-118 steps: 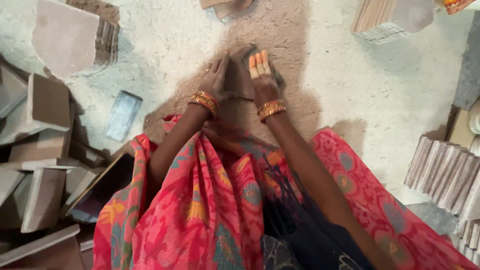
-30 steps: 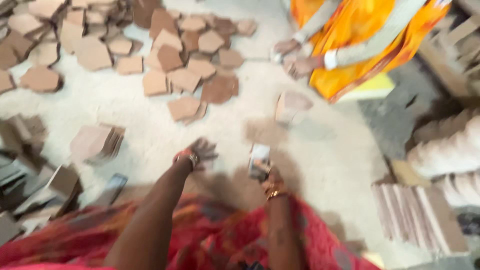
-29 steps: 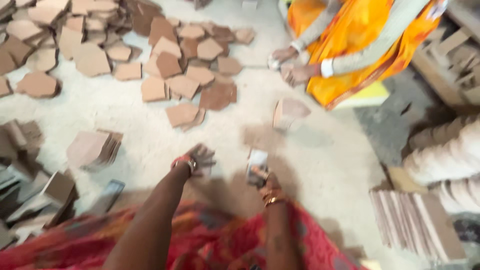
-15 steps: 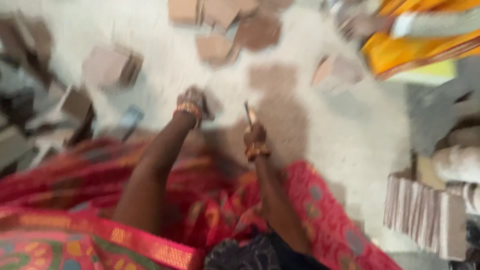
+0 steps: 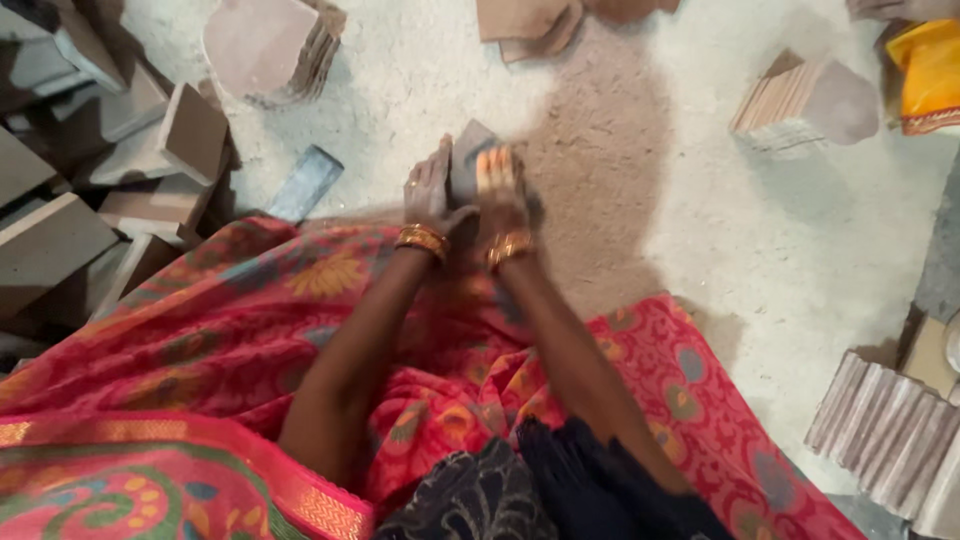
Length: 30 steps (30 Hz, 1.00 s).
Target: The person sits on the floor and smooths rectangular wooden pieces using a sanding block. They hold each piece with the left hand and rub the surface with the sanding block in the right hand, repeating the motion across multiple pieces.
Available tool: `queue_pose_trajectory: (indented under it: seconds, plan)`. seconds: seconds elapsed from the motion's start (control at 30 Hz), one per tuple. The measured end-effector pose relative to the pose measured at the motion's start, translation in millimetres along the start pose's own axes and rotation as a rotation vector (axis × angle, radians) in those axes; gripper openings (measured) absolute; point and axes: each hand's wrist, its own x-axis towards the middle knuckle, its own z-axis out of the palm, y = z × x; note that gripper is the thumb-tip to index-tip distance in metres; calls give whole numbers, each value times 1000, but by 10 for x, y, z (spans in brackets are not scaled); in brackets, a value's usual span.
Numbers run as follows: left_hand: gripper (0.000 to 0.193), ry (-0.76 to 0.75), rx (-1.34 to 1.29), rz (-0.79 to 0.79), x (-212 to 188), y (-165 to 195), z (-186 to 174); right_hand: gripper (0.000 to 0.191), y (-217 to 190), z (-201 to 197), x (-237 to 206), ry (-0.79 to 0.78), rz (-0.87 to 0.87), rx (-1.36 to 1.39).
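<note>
So compared to half a second back, we've got both hands pulled together low on the sandy floor. Before, they were apart with the piece held up on edge. Our red sari fills the bottom. Slab pile sits left, a tile stack up top, another stack right. Left hand and right hand are both pressed around the small tile, fingers closed on it.

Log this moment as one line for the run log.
left hand on grey slab | right hand on slab | slab on sandy floor | slab stack beyond
</note>
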Motion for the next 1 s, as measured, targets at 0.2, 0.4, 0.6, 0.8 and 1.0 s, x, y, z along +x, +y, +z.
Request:
queue_pose_trajectory:
  seconds: [0.2,0.4,0.6,0.8,1.0]
  plan:
    - [126,10,187,-255,3,347,113,41,-70,-100,73,-510,191,-16]
    - [104,-233,-158,-198,88,-67,-19,64,-211,-144,-686,13,7,61]
    - [96,-255,-60,-115,228,119,-184,59,144,-131,-11,-109,169,43]
    - [57,-839,373,-362,-3,394,-943,59,-285,-226,-206,-106,63,-562]
    - [46,-1154,338,-273,-309,670,-1094,50,-367,-246,-773,-542,142,-86]
